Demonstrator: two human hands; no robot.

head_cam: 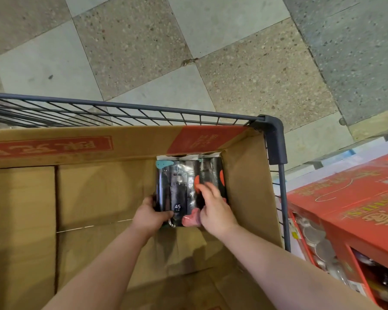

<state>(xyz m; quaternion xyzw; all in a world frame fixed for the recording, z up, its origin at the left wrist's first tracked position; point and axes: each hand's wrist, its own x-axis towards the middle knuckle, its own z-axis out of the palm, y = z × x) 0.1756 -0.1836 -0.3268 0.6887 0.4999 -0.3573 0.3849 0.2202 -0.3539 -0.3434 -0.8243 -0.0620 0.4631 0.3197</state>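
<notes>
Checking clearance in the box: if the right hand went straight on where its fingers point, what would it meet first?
The right hand lies on the black pack; past it, probably the cardboard box's far wall, depth unclear.

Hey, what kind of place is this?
Probably a supermarket or wholesale shop: a wire trolley carries a cardboard box, red cartons of goods stand beside it, and the left hand grips a wrapped black pack.

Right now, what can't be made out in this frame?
Head view:
Print on the black pack: glare and blur, only "45" reads.
Its near right corner: under the right hand.
Fingers of the left hand: behind the pack.
Contents of the red carton: blurred, cut by the frame edge.
</notes>
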